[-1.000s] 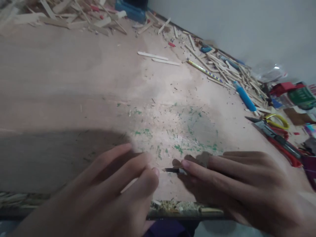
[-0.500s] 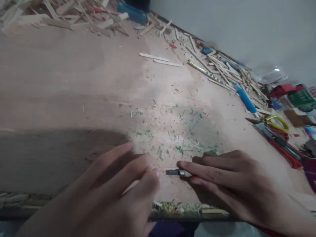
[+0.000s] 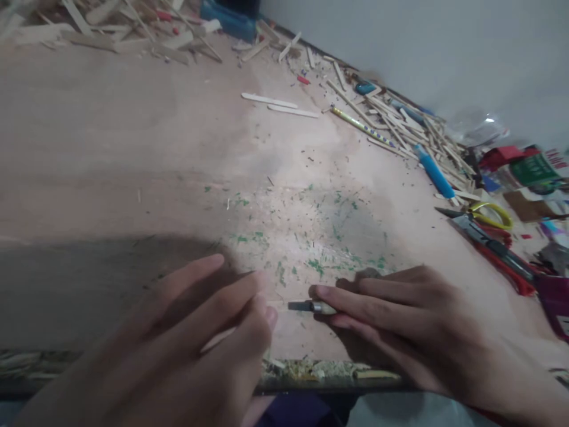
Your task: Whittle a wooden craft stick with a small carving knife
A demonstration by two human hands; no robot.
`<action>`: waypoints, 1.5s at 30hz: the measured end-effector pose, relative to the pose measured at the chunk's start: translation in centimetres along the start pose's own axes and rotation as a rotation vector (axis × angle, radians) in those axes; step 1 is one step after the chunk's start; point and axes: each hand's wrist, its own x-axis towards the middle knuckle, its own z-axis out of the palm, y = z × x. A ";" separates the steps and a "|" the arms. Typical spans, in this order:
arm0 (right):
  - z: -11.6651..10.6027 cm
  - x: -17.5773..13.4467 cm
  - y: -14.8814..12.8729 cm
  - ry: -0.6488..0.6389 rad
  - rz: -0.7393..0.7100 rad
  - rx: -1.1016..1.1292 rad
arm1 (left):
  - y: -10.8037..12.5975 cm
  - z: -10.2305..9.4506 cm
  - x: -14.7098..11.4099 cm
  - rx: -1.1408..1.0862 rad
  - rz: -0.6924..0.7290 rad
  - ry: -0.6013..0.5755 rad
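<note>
My right hand [image 3: 391, 317] is closed around a small carving chisel [image 3: 306, 306] with a dark flat blade, a metal ferrule and a pale handle mostly hidden in the fingers. The blade points left, just above the board. Opposite it, my left hand [image 3: 213, 332] pinches a thin pale wooden stick [image 3: 219, 340] between thumb and fingers, its index finger stretched out. Most of the stick is covered by the hand; a fine pale end seems to reach toward the blade. Green and dark shavings [image 3: 316, 265] lie scattered just beyond both hands.
Two craft sticks [image 3: 293, 111] and a patterned yellow pencil [image 3: 362, 126] lie farther back. Wooden sticks pile up at the back left and right. A blue tube [image 3: 434, 172], yellow-handled scissors [image 3: 491, 213] and a cutter [image 3: 500, 252] lie on the right. Wood debris lines the front edge.
The view has shifted slightly, so the whole scene sits a little farther left. My left hand has moved slightly toward me; both hands keep their grips.
</note>
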 end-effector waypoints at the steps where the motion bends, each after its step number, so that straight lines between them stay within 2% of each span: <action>1: -0.1 0.0 -0.1 -0.011 0.026 0.038 | 0.1 0.0 0.1 -0.001 -0.003 0.004; 4: -0.1 -0.2 -0.2 0.004 0.066 0.089 | 0.2 0.0 0.3 0.006 0.010 -0.005; 9: 0.5 -0.3 0.1 0.020 0.013 0.056 | 0.1 0.1 0.3 -0.003 0.019 -0.002; 13: 0.5 0.0 0.1 0.049 -0.050 -0.058 | 0.0 0.4 0.0 -0.034 0.006 0.018; 19: 0.0 -0.2 -0.2 -0.008 0.081 0.085 | -0.1 0.4 -0.3 -0.010 0.000 0.001; 25: 0.1 -0.2 -0.2 0.009 0.050 0.052 | -0.2 0.7 -1.0 -0.058 -0.023 -0.007; 31: 0.2 0.4 -0.7 0.012 0.074 0.105 | 0.0 0.4 -0.4 -0.032 -0.013 0.027; 35: 0.0 0.2 -0.5 -0.001 0.088 0.103 | 0.0 0.4 -0.4 0.002 0.006 -0.022; 40: 0.2 -0.1 -0.3 0.008 0.057 0.071 | -0.1 0.5 -0.6 -0.031 -0.024 0.022; 45: 0.1 0.0 -0.4 -0.009 0.075 0.057 | -0.2 0.6 -0.9 -0.040 0.009 -0.006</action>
